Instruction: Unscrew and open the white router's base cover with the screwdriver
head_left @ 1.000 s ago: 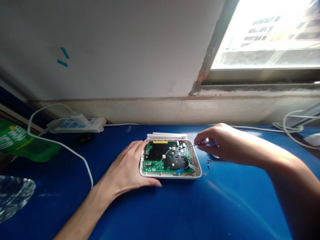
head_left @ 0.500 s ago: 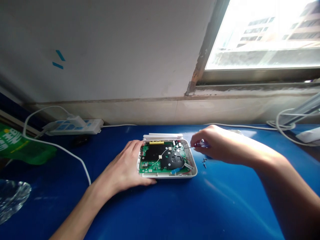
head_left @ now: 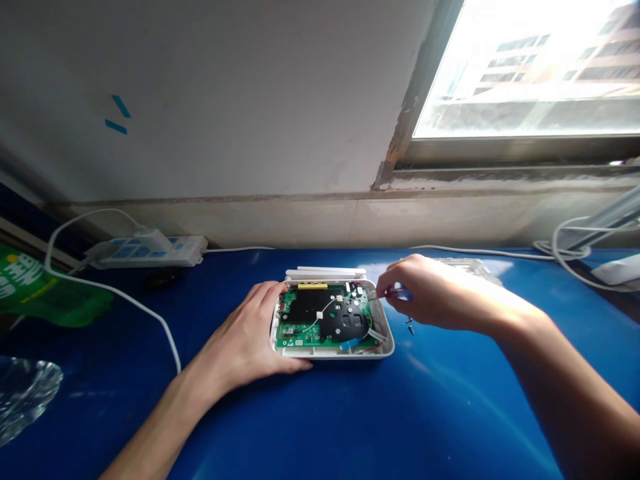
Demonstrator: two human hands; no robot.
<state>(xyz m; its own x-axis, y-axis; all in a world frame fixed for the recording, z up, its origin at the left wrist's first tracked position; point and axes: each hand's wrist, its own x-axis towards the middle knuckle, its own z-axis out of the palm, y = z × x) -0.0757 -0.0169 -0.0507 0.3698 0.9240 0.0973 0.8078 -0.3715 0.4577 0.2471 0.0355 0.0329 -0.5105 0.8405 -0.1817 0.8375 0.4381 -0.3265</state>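
Observation:
My left hand [head_left: 253,327] grips the left side of an opened white router [head_left: 330,356], its thumb along the front edge and fingers at the back corner. Inside lies a green circuit board [head_left: 273,343] with a black plate, thin cables and a blue connector. Closed around a small screwdriver [head_left: 399,294] with a clear purplish handle, my right hand [head_left: 425,290] is at the router's right wall. The thin shaft points left over the board's right edge; its tip is too small to make out. Several dark screws [head_left: 411,329] lie on the table below my right hand.
Behind my right hand lies a whitish slotted cover [head_left: 467,267], partly hidden. A white power strip [head_left: 193,251] with a plugged-in cable stands at the back left, near a dark object [head_left: 161,277]. Green packaging [head_left: 65,293] and crinkled clear plastic [head_left: 27,397] lie left.
My right hand has shifted slightly left with the screwdriver, closer to the router's right wall. More of the cover behind it shows. My left hand keeps its hold on the router.

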